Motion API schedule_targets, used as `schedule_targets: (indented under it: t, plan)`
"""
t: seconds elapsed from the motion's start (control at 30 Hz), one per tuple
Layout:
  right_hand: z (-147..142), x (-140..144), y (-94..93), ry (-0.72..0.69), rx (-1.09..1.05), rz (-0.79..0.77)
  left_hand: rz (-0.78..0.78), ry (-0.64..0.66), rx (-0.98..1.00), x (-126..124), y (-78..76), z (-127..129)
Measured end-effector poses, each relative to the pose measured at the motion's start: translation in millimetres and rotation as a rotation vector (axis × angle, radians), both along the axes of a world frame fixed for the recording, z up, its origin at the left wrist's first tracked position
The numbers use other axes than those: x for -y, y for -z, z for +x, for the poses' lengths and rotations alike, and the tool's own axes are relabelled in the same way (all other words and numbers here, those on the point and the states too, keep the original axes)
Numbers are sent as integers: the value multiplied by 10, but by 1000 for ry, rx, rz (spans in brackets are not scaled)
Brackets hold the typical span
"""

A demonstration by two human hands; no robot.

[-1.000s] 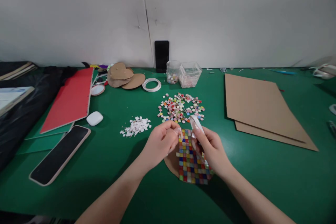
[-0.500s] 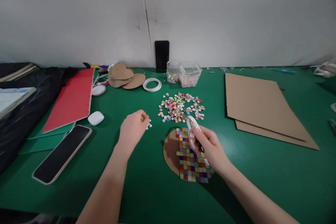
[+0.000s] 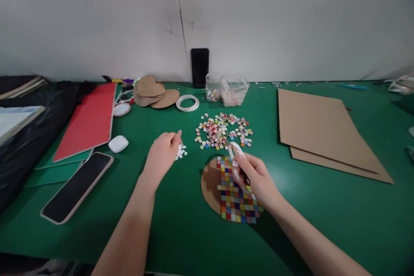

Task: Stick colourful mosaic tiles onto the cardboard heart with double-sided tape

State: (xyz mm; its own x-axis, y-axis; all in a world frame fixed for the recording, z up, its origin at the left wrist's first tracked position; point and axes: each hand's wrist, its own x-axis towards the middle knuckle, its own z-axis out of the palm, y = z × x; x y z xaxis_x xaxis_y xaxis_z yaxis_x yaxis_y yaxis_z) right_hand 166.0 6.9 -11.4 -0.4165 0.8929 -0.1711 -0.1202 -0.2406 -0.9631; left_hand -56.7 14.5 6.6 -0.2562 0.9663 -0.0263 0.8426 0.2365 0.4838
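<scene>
My left hand (image 3: pixel 162 151) is closed, its fingertips down beside a small heap of white mosaic pieces (image 3: pixel 181 152); whatever it may pinch is hidden. In my right hand (image 3: pixel 258 179) is a glossy white looped object (image 3: pixel 237 151), partly covered by the fingers, its exact kind unclear. That hand hovers over a round cardboard disc (image 3: pixel 210 185), whose right part is covered by rows of coloured mosaic tiles (image 3: pixel 233 202). Just beyond both hands, loose multicoloured tiles (image 3: pixel 216 131) are spread in a pile.
Behind the pile stand a clear cup (image 3: pixel 213 88) and a clear box (image 3: pixel 234 92). A dark phone (image 3: pixel 199 68) leans on the wall. Cardboard sheets (image 3: pixel 323 125) lie right; another phone (image 3: pixel 77 187), a white case (image 3: pixel 118 143) and a red board (image 3: pixel 87 120) lie left.
My left hand has shifted slightly left and its fingers have changed pose, so more of the white pieces show. My right hand holds nearly the same place with the white looped object.
</scene>
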Motion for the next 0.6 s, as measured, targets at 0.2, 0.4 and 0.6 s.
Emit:
schedule_targets:
  t: [0.2, 0.4, 0.6]
  plan:
    - [-14, 5, 8, -8, 13, -9, -5, 1, 1, -11, 28, -96]
    - [-18, 0, 33, 3, 43, 7, -127, -38, 234, 6, -46, -232]
    - [-35, -10, 21, 4, 44, 24, -144, -10, 382, 15, -40, -266]
